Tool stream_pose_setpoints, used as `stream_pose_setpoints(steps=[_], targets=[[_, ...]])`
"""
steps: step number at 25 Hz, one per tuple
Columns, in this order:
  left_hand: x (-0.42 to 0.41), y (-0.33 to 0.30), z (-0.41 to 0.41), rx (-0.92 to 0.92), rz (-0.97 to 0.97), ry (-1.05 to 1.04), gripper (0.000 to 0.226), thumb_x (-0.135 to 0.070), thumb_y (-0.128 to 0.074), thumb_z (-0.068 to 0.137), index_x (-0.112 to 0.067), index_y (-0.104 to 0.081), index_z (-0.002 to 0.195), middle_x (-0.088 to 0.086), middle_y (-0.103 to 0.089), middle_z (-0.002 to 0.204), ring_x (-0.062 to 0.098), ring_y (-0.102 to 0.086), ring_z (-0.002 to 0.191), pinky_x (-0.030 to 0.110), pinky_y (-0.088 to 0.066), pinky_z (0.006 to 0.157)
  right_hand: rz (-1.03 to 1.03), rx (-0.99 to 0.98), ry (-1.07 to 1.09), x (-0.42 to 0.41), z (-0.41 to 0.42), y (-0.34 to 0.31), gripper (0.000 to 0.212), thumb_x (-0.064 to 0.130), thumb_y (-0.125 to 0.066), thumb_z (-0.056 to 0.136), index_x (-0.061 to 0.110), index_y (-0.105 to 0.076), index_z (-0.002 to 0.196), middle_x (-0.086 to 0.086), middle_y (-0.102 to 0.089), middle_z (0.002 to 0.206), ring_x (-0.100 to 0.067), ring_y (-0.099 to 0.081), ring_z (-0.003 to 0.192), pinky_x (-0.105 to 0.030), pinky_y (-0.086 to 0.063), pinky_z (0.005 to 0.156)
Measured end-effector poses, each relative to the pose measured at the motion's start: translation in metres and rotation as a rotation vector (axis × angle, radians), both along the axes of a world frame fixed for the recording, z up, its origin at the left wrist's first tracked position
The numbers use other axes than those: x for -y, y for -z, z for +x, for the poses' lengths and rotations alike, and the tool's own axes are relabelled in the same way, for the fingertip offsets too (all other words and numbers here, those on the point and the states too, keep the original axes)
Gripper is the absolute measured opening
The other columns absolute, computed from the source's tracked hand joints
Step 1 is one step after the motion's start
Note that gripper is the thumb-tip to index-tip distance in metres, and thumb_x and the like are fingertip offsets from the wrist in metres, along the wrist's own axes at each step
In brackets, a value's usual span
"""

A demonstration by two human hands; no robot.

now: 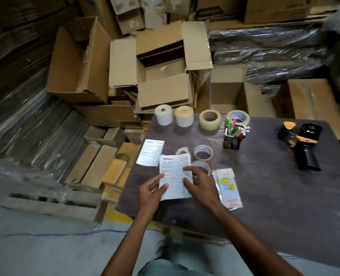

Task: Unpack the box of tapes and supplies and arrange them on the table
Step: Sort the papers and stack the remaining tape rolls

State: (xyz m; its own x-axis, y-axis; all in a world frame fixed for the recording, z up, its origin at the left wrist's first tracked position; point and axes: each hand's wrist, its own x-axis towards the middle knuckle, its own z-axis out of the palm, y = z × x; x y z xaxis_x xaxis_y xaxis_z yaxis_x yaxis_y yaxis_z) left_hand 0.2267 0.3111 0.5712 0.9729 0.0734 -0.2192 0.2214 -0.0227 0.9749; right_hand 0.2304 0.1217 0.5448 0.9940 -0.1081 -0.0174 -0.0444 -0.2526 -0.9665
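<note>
Near the desk's front-left edge, a stack of printed slips is held flat between both hands. The left hand pinches the stack's left edge, thumb on top; the right hand rests on its right side, fingers spread and lightly curved, grip loose. A second slip is seen lying just beyond, to the left. Three tape rolls are clustered beside the stack, one partly hidden under the right hand. A plastic packet lies to the right of that hand. Along the far edge, two label rolls stand side by side, then a clear tape roll and another roll behind a pen holder. A tape dispenser is set well apart, at far right. Open cartons are piled behind the desk.
</note>
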Motion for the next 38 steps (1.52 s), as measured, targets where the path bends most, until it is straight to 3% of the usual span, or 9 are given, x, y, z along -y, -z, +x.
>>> stream_pose_setpoints(steps=[4,9,15,17,20,22,29,34,38], targets=[[-0.064,-0.002,0.055,0.014,0.062,0.040,0.036,0.002,-0.075,0.083,-0.007,-0.070,0.118,0.004,-0.072,0.116,0.010,-0.071,0.103,0.025,-0.059,0.080,0.006,-0.003,0.041,-0.066,0.047,0.003,0.028,0.024,-0.067,0.090,0.032,-0.062,0.117,0.011,-0.066,0.125,-0.008,-0.065,0.112,-0.036,-0.060,0.088],[-0.115,0.003,0.120,-0.005,0.179,0.134,0.039,0.003,-0.071,0.085,-0.008,-0.066,0.123,0.002,-0.069,0.117,-0.009,-0.067,0.092,0.015,-0.055,0.070,0.003,-0.023,0.095,-0.118,0.096,0.010,0.029,0.023,-0.067,0.089,0.032,-0.062,0.116,0.010,-0.068,0.123,-0.005,-0.067,0.107,-0.038,-0.061,0.086],[-0.130,0.034,0.185,0.007,0.357,0.254,0.049,-0.002,-0.072,0.086,-0.013,-0.061,0.132,0.003,-0.065,0.127,0.003,-0.063,0.099,0.007,-0.051,0.068,-0.165,-0.129,0.129,-0.135,0.142,0.021,0.029,0.024,-0.068,0.087,0.030,-0.060,0.115,0.000,-0.070,0.121,-0.015,-0.068,0.101,-0.034,-0.058,0.085],[-0.130,0.047,0.200,-0.002,0.390,0.307,0.054,-0.003,-0.071,0.087,-0.014,-0.055,0.138,0.006,-0.062,0.133,0.014,-0.063,0.109,0.011,-0.054,0.073,-0.219,-0.169,0.128,-0.137,0.157,0.026,0.030,0.020,-0.067,0.088,0.024,-0.060,0.117,-0.002,-0.068,0.121,-0.016,-0.064,0.101,-0.025,-0.050,0.082],[-0.126,0.063,0.215,-0.021,0.463,0.378,0.061,-0.008,-0.069,0.089,-0.014,-0.046,0.145,0.008,-0.058,0.139,0.023,-0.058,0.121,0.032,-0.056,0.094,-0.306,-0.234,0.110,-0.140,0.179,0.036,0.031,0.016,-0.064,0.088,0.018,-0.059,0.119,-0.007,-0.067,0.118,-0.013,-0.057,0.092,-0.017,-0.038,0.075],[-0.126,0.071,0.220,-0.036,0.499,0.382,0.063,-0.010,-0.068,0.090,-0.015,-0.044,0.148,0.007,-0.057,0.139,0.026,-0.058,0.123,0.041,-0.055,0.098,-0.336,-0.266,0.100,-0.141,0.189,0.043,0.033,0.016,-0.063,0.088,0.017,-0.057,0.120,-0.007,-0.067,0.120,-0.012,-0.056,0.092,-0.016,-0.037,0.074],[-0.133,0.102,0.239,-0.093,0.568,0.468,0.068,-0.012,-0.066,0.087,-0.020,-0.040,0.149,0.005,-0.049,0.148,0.022,-0.051,0.130,0.044,-0.050,0.104,-0.417,-0.308,0.099,-0.153,0.198,0.059,0.040,0.018,-0.060,0.091,0.015,-0.052,0.130,-0.011,-0.056,0.135,-0.024,-0.053,0.119,-0.024,-0.040,0.094],[-0.133,0.108,0.242,-0.059,0.552,0.502,0.069,-0.013,-0.067,0.084,-0.025,-0.040,0.146,0.004,-0.046,0.146,0.020,-0.053,0.126,0.043,-0.056,0.096,-0.472,-0.328,0.129,-0.158,0.196,0.066,0.045,0.021,-0.060,0.093,0.016,-0.050,0.136,-0.011,-0.049,0.141,-0.025,-0.045,0.129,-0.034,-0.038,0.108],[-0.139,0.109,0.244,-0.008,0.593,0.536,0.090,-0.035,-0.080,0.068,-0.027,-0.038,0.147,-0.004,-0.043,0.144,0.016,-0.051,0.126,0.042,-0.055,0.096,-0.484,-0.327,0.165,-0.157,0.190,0.065,0.056,0.029,-0.059,0.094,0.014,-0.044,0.145,-0.011,-0.047,0.142,-0.027,-0.045,0.131,-0.034,-0.036,0.110]])
